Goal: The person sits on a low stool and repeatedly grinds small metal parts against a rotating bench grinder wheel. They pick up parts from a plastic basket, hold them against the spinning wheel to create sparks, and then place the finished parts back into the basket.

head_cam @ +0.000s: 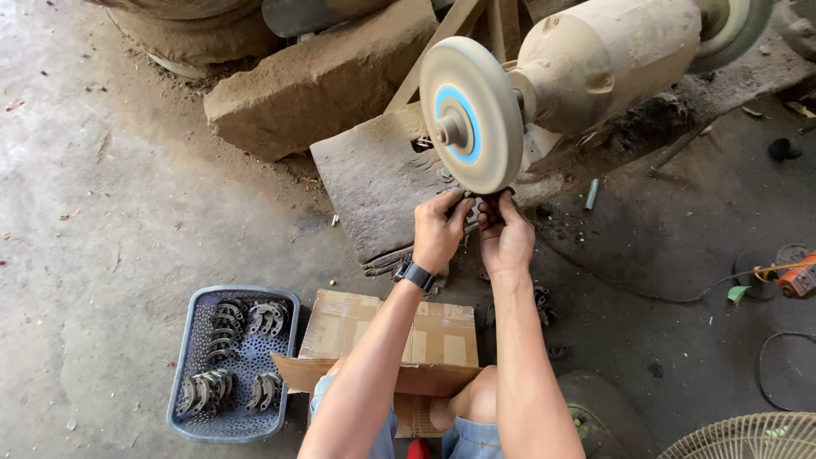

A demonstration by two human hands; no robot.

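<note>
A dusty beige bench-grinder motor [608,55] sat on the concrete floor [102,221] with its round buffing wheel with a blue centre ring [470,113] facing the person; below lay a flattened brown cardboard box [387,340] and a grey perforated plastic basket [197,421] of curved grey metal parts [242,327]. Left hand [439,228], wearing a black wristwatch [416,274], and right hand [505,231] were both closed around a small dark metal piece [478,197], mostly hidden, pressed at the wheel's lower edge.
</note>
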